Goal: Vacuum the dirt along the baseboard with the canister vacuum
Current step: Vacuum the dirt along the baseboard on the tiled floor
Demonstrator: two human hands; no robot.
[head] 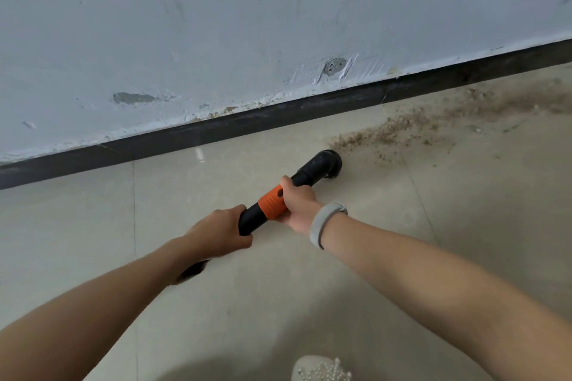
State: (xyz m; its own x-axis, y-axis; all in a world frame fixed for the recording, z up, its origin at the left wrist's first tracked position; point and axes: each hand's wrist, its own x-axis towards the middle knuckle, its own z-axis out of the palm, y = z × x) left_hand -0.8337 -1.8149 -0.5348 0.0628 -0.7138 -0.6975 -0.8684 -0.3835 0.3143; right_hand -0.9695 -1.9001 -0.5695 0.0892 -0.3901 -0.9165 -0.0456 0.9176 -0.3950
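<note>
A black vacuum wand (305, 178) with an orange collar (272, 202) points at the floor. Its round nozzle (331, 162) rests on the tile at the left end of a band of brown dirt (411, 127). That dirt spreads to the right along the dark baseboard (247, 122). My right hand (298, 202) grips the wand just ahead of the orange collar. My left hand (221, 230) holds the wand's rear part, and the hose behind it is mostly hidden under my left forearm. The canister is out of sight.
The pale blue wall (247, 15) above the baseboard has chipped patches. Beige floor tiles (93, 219) stretch left and toward me. A white shoe (320, 370) shows at the bottom edge. A grey band (323, 223) sits on my right wrist.
</note>
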